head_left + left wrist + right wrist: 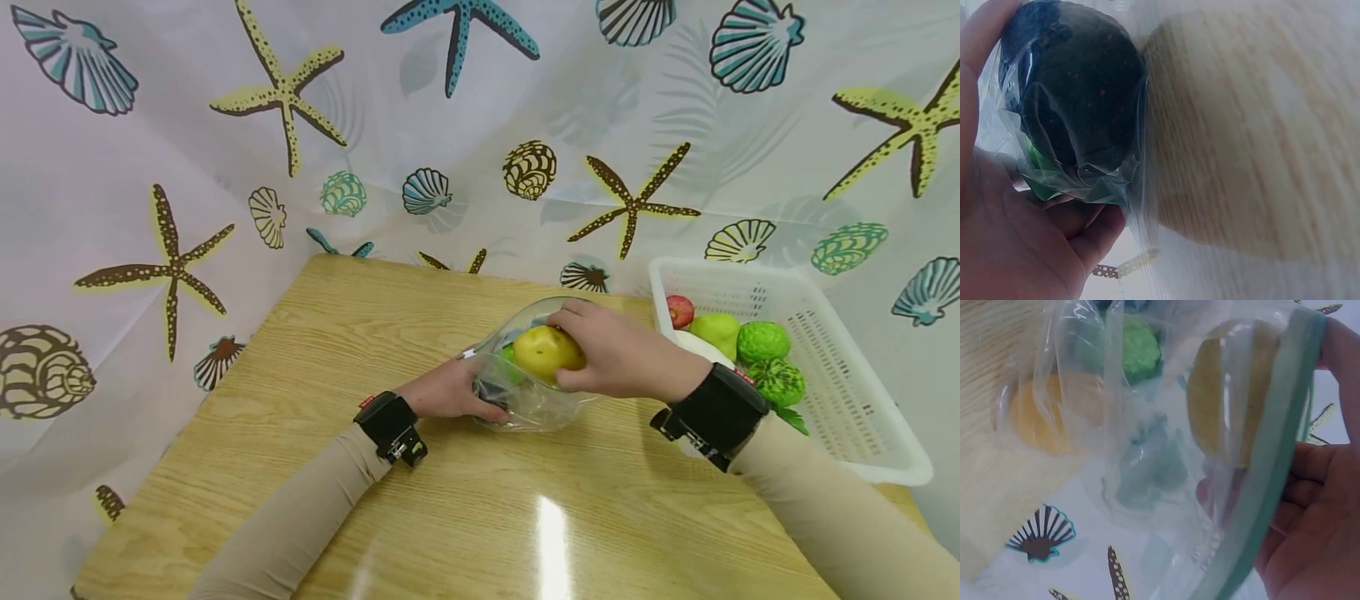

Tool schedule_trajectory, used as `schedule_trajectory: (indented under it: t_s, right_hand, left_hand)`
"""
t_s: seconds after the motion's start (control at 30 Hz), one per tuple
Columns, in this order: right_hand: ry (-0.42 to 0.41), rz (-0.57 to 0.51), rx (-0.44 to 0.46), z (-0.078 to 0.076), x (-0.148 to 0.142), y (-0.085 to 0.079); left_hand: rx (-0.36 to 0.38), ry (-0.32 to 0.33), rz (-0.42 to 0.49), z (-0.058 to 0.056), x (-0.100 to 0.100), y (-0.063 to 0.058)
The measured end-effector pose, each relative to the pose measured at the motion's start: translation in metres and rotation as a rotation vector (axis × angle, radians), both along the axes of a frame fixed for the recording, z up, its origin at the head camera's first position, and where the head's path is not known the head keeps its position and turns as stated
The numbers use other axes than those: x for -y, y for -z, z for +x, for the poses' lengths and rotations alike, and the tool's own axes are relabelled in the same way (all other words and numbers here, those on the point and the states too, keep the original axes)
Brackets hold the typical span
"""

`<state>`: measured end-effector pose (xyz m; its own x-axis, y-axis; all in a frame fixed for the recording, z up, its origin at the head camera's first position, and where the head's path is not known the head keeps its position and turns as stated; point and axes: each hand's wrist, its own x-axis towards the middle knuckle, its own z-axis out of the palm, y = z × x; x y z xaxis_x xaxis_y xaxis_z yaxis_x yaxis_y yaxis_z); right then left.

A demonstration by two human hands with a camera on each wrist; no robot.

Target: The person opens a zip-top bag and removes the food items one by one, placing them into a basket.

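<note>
A clear plastic zip bag (551, 408) lies on the wooden table with its mouth held up. My left hand (442, 392) grips the bag's left side, fingers curled around a dark, rounded, red-speckled thing (1079, 87) inside it. Between thumb and fingers, my right hand (622, 350) holds a yellow fruit (542, 354) at the bag's mouth. The right wrist view shows this fruit behind the bag's green zip edge (1272, 469). Deeper in the bag are a green bumpy thing (1138, 350) and an orange-yellow rounded one (1041, 415).
To the right stands a white plastic basket (907, 458). Its near-left part holds a red piece (680, 311), a yellow-green fruit (716, 331), bumpy green produce (763, 342) and a white thing (701, 346). A curtain (480, 125) printed with shells and starfish hangs behind the table (360, 308).
</note>
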<state>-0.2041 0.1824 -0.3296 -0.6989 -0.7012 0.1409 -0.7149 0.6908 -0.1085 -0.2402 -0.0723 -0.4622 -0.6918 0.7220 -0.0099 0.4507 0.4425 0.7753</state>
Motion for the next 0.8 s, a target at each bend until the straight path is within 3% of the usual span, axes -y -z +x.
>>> schedule_trajectory:
  t_s: [0.17,0.3,0.47,0.63,0.8]
  right_hand:
    - [0.039,-0.062,-0.052,0.014,-0.021,-0.022]
    - [0.079,-0.081,-0.038,0.026,-0.046,-0.038]
    - [0.157,-0.075,-0.028,0.038,-0.085,-0.048]
    - [0.32,0.011,0.028,0.048,-0.126,-0.045]
    - [0.431,0.176,0.136,0.05,-0.158,-0.023]
  left_hand:
    - [0.012,0.002,-0.005,0.0,-0.002,0.004]
    - [0.027,-0.028,-0.059,0.003,-0.001,0.003]
    - [0.025,-0.04,-0.081,0.004,0.0,0.001]
    - [0.022,-0.06,-0.105,0.005,0.002,-0.002]
    - [0.037,-0.057,-0.113,0.005,0.003,-0.003]
